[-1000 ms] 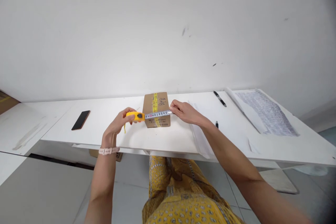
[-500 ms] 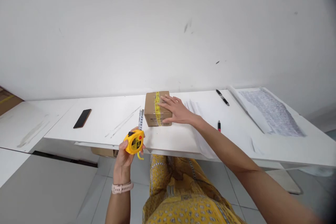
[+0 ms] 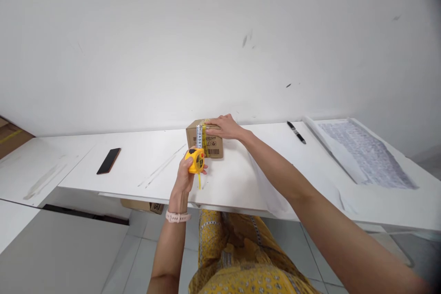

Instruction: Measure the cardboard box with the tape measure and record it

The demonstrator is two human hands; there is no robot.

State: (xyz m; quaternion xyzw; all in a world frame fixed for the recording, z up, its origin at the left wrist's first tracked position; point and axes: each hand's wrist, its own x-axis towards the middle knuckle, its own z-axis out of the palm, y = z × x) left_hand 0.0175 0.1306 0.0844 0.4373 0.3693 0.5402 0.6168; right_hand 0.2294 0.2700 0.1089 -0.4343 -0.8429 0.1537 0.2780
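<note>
Viewing remotely, I record an office-like workspace, evidenced by a white desk [image 3: 237, 181], pen [image 3: 296, 132], text-covered paper [image 3: 368, 152] and taped carton [image 3: 214, 142].

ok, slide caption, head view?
Left hand holds extended tape measure before cardboard box; right hand at box's top edge.

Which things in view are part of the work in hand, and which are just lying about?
In use:
yellow tape measure, in the left hand
taped box, right hand at its top

Lying about:
phone
black pen
paper sheet
box at far left
</note>
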